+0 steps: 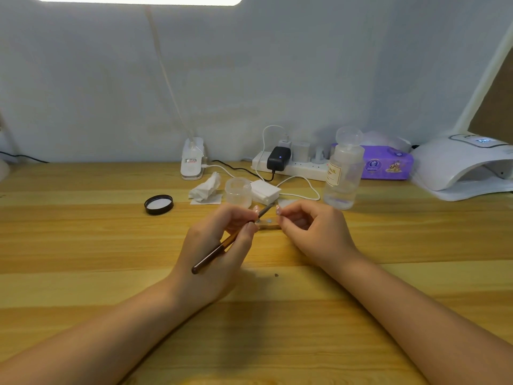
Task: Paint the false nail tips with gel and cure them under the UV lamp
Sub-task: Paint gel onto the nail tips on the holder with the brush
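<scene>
The false nail tip [278,210] is a small pale piece at the fingertips of the right hand [311,232], just above the middle of the wooden bench [83,245]; the thumb and first finger of this hand are curled together and seem to pinch it, though it is too small to see the grip clearly. The right forearm comes in from the lower right corner and lies low over the bench, with the wrist bent a little inward. The left hand [219,245] holds a brush [222,247] with a brown handle like a pen: the fingers are curled around it, the dark end of the handle points back toward the wrist, and the thin front end reaches up and right, toward the right hand. Between the two hands a small wooden holder [268,224] with round grey spots lies on the bench, and both hands are touching it or are just beside it. The left forearm comes from the lower left corner. Behind the hands stand a small clear jar [238,192], a crumpled tissue [206,188], a stack of white pads [265,191] and a clear pump bottle [344,173]. A black lid [158,204] lies to the left. The white UV lamp [460,165] stands at the far right edge, well apart from the hands, beside a purple tissue pack [385,163] and a power strip [291,165].
</scene>
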